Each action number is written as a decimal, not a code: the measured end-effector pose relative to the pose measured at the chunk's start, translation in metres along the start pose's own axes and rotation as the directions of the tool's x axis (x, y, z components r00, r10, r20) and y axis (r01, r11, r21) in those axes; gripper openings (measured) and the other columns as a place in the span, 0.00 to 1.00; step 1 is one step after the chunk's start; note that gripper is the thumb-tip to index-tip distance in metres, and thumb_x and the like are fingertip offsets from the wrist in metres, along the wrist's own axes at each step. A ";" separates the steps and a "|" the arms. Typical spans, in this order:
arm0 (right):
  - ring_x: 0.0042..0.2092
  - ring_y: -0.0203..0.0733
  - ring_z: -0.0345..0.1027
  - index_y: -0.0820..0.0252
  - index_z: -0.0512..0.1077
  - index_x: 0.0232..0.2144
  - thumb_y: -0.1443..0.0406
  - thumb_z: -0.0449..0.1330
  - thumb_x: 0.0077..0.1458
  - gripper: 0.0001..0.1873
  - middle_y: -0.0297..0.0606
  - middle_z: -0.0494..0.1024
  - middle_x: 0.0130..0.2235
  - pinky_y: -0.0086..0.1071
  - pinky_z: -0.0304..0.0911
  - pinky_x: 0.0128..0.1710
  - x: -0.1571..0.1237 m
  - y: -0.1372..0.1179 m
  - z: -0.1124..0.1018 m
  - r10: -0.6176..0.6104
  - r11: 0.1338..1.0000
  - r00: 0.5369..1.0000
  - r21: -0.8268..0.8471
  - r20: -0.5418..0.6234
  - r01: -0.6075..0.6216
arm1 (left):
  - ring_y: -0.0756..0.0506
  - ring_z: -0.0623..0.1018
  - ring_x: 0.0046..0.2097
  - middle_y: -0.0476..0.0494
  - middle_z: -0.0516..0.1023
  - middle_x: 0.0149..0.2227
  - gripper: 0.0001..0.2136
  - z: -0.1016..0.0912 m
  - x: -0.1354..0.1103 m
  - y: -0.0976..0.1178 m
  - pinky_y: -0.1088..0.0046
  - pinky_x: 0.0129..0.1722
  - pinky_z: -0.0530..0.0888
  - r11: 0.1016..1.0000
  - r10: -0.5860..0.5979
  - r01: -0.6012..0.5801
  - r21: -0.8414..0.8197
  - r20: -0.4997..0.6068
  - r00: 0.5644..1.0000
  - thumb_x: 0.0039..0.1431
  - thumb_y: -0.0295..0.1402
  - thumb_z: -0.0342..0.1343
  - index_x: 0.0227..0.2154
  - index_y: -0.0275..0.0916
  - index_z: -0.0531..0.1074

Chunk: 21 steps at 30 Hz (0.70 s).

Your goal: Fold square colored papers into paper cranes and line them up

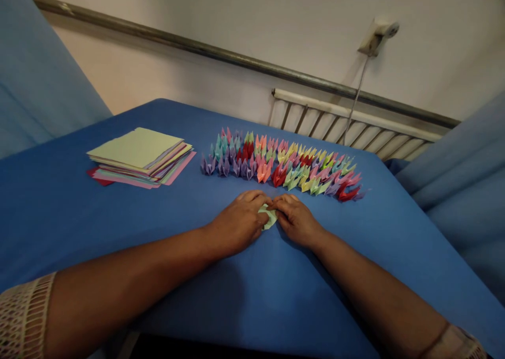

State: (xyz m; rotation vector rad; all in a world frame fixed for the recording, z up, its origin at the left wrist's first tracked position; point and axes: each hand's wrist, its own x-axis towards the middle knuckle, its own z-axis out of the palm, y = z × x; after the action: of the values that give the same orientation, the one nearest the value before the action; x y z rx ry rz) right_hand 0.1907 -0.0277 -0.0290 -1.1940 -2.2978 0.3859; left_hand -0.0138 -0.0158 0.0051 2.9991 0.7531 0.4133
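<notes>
A small piece of pale green folded paper lies on the blue table cover, partly hidden beneath my fingers. My left hand presses on its left side, fingers bent over it and thumb near its middle. From the right, my right hand pinches the paper's upper right edge with closed fingers. Just beyond both hands stand several rows of folded paper cranes in purple, red, pink, yellow, green and turquoise. The exact folds under my fingertips cannot be made out.
A stack of coloured paper sheets, pale yellow on top, lies to the left. The blue-covered table reaches toward a wall with a metal rail, a radiator and a corded fixture. Blue curtains hang at both sides.
</notes>
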 end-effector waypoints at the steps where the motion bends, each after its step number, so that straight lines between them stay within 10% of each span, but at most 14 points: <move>1: 0.47 0.44 0.65 0.57 0.72 0.44 0.75 0.52 0.58 0.16 0.41 0.74 0.45 0.40 0.62 0.48 0.000 -0.001 0.000 0.008 1.000 1.000 -0.007 0.002 -0.008 | 0.38 0.66 0.56 0.38 0.72 0.50 0.06 -0.001 0.000 -0.001 0.56 0.55 0.64 1.000 0.007 -0.007 0.019 0.001 1.000 0.59 0.29 0.54 0.35 0.37 0.76; 12: 0.53 0.47 0.62 0.58 0.70 0.48 0.65 0.55 0.60 0.14 0.42 0.71 0.53 0.45 0.58 0.53 -0.003 -0.019 -0.006 0.062 0.994 0.994 -0.098 0.085 -0.053 | 0.39 0.68 0.52 0.40 0.75 0.47 0.08 -0.016 0.001 -0.037 0.56 0.54 0.63 0.989 -0.093 0.095 0.114 -0.020 0.995 0.61 0.27 0.52 0.33 0.38 0.77; 21: 0.52 0.47 0.61 0.56 0.67 0.54 0.61 0.55 0.60 0.20 0.43 0.69 0.54 0.45 0.57 0.53 -0.002 -0.021 -0.003 0.094 0.991 0.992 -0.107 0.088 -0.085 | 0.39 0.69 0.54 0.38 0.73 0.52 0.13 -0.023 -0.010 -0.021 0.58 0.56 0.63 0.991 -0.123 0.126 -0.038 0.085 0.989 0.57 0.28 0.54 0.45 0.37 0.74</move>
State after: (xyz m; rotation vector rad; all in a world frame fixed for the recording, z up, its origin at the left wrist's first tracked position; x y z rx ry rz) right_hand 0.1791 -0.0416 -0.0169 -1.3599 -2.3739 0.3657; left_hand -0.0382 -0.0031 0.0224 2.8883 0.9055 0.2949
